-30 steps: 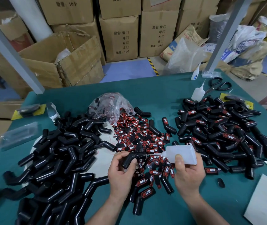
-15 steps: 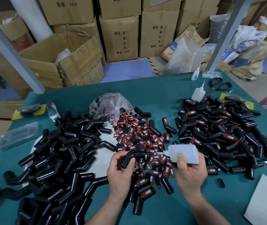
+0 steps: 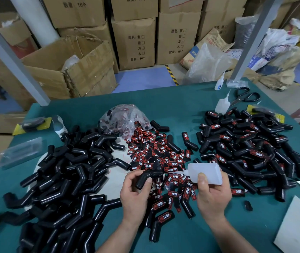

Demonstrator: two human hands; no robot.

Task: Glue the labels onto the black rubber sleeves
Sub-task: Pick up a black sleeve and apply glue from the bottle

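Over the label pile (image 3: 156,157), left hand (image 3: 134,194) grips a bent sleeve (image 3: 146,178); right hand (image 3: 213,196) grips the glue bottle (image 3: 204,172).

- Only two hands and two forearms of the person are showing; the rest of the body is lying outside the view.
- The left hand (image 3: 136,196) is showing bare from fingertips to wrist.
- The right hand (image 3: 214,198) is showing bare in the same way.
- The left forearm (image 3: 116,238) is running bare down to the bottom edge.
- The right forearm (image 3: 233,238) is running bare to the same edge.
- The left thumbnail (image 3: 147,182) and the right thumbnail (image 3: 201,176) are looking short, trimmed close to the tip.
- Both arms are leaving the view before the elbows, so whether sleeves are sitting higher up cannot be told.
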